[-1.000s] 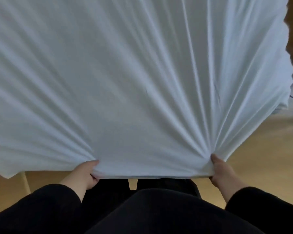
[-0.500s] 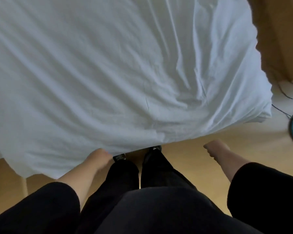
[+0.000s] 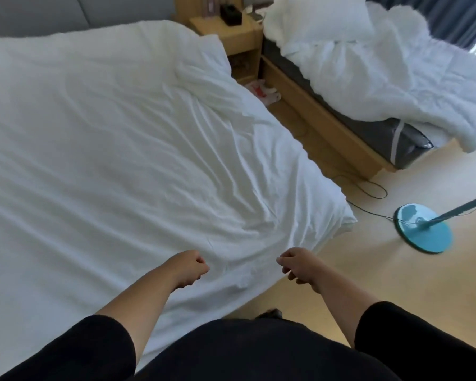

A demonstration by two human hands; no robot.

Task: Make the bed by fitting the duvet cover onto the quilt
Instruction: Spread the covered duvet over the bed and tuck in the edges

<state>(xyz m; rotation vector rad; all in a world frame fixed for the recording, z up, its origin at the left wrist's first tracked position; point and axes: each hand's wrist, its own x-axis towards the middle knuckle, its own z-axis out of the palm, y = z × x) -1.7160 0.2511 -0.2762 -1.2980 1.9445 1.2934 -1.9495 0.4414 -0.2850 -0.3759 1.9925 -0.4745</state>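
The white duvet cover (image 3: 121, 149) takes up most of the view, spread flat across the near bed from the headboard end down to the foot, where its edge hangs over just in front of the person. Creases run diagonally across its right half, and a bunched ridge sits near the top right corner. Whether the quilt is inside cannot be told from here.

Across the gap on the right stands a second bed (image 3: 330, 127), wooden frame and dark mattress edge showing, with a rumpled white quilt (image 3: 396, 78) heaped on it and spilling over the foot end. Between the two beds at the head end is a wooden nightstand (image 3: 231, 31) with a dark box on top; a crumpled white bag lies on the floor below it.

On the pale wood floor (image 3: 396, 276) to the right sits the round turquoise base of a fan (image 3: 423, 232), its pole leaning off to the right, a thin black cable looping beside it.

Down to the hands now. Left hand (image 3: 188, 268) hovers over the foot edge of the cover, fingers curled into a fist, gripping nothing. Right hand (image 3: 297, 266) hangs just off the cover's lower right edge, fingers curled in too, also with nothing in it. Both arms come out of black sleeves
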